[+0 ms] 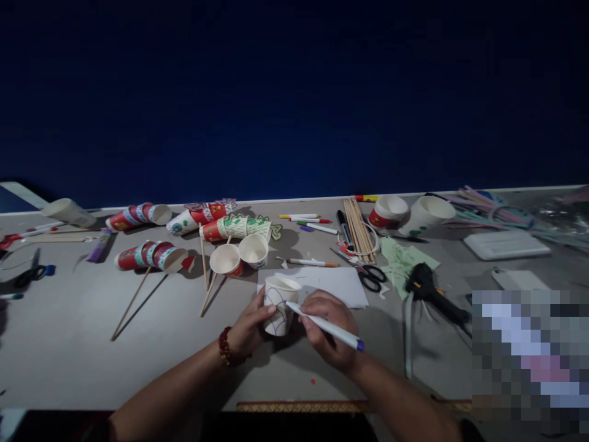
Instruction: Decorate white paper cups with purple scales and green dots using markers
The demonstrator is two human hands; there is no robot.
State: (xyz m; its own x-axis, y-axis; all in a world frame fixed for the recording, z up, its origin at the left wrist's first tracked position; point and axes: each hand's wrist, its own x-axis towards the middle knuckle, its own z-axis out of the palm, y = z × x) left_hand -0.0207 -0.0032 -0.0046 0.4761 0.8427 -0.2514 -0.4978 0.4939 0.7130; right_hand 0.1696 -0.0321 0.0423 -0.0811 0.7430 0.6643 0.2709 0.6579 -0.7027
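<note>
A white paper cup with curved purple lines on its side is held by my left hand, thumb on the front and the rest of the fingers partly hidden behind it. My right hand is closed round a white marker with a purple end. The marker's tip meets the cup's side near the purple lines. Behind the cup lies a white sheet of paper. Just past the sheet is an orange-ended marker.
Two open cups on sticks stand left of the paper, with decorated cup chains farther left. Scissors, a bundle of wooden sticks, green paper scraps and a black glue gun lie on the right. A blurred patch covers the lower right corner.
</note>
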